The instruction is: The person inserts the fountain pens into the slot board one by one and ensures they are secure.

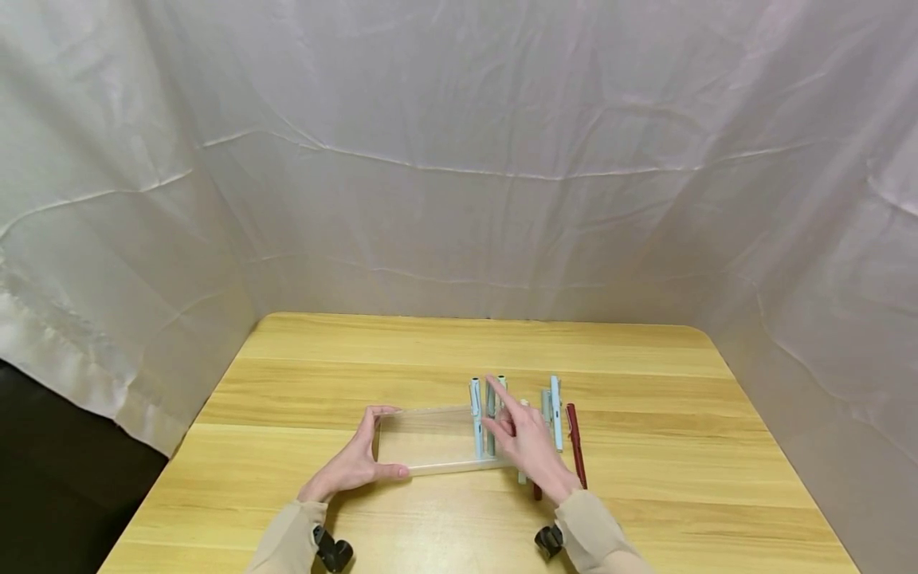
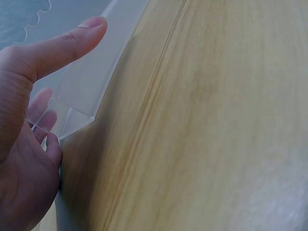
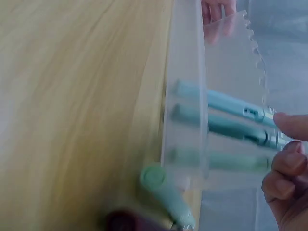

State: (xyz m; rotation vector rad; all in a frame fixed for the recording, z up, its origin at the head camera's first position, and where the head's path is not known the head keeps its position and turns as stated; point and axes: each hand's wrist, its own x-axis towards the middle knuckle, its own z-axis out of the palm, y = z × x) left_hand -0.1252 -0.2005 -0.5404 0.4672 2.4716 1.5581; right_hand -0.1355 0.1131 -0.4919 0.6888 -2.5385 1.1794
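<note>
Three blue-to-green pens [image 1: 477, 434] are resting in a clear, notched rack [image 1: 426, 438].
Left hand [image 1: 353, 461] is gripping its end; right hand [image 1: 532, 448], pinching or not I cannot tell, is partly hiding them.

Tabletop [image 1: 688, 446]: yellowish wood grain, far corners rounded. Whitish cloth [image 1: 459, 231] hangs behind far edge and along left and right sides; slight sheen, long creases running across far stretch. Ruffled hem [image 1: 64, 359] at left; below it, near left, black area [image 1: 57, 470], nature unclear.
</note>
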